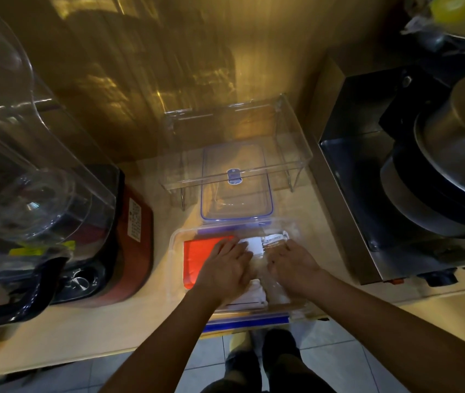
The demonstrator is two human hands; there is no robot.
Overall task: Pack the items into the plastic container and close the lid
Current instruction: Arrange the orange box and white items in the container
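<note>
Blue-trimmed and clear, the plastic container (177, 239) is sitting at the near edge of the wooden counter (112, 321), its long axis running left to right across your view, and both your hands are reaching down into it. Your left hand (225, 266) is lying palm down with the fingers (240, 248) held loosely together and extended, resting across the seam where an orange-red flat item (200, 253) on the container's left side is meeting a white packet (255, 245) at the middle. Your right hand (291, 263) is pressing down flat on the right side, fingers slightly spread over a clear-wrapped bundle (275, 238) with printed lettering; whether it is gripping anything underneath, you cannot tell. White folded cloth (251, 293) is showing between your wrists near the container's front wall.

Just beyond the container, its clear lid (235, 207) with a blue seal is lying flat on the counter, long axis pointing away from you, partly tucked under a transparent acrylic riser shelf (237, 131). A small blue valve (234, 176) is sitting at the lid's centre.

To your left, a blender (64, 222) with a red base is standing under a clear cover. To your right, a stainless steel appliance (367, 194) is holding stacked metal pans (452, 154).
</note>
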